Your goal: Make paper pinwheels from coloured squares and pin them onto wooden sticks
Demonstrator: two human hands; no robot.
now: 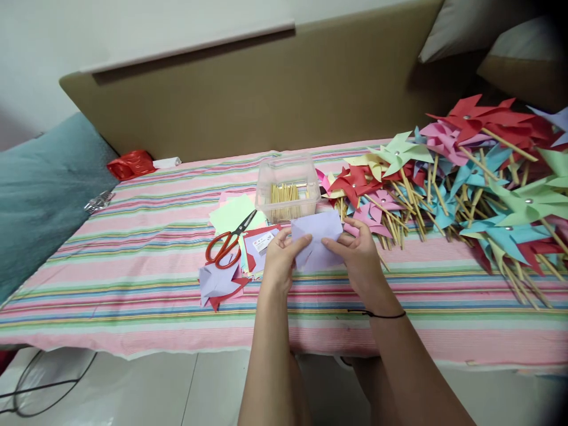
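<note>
The left hand [280,251] and right hand [360,251] pinch 1 lilac paper sheet [322,225] in front of the plastic box [286,170]. If they pull apart too hard, the sheet could rip.

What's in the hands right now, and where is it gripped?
A lilac paper sheet, held at its left side by the left hand and at its right side by the right hand.
</note>
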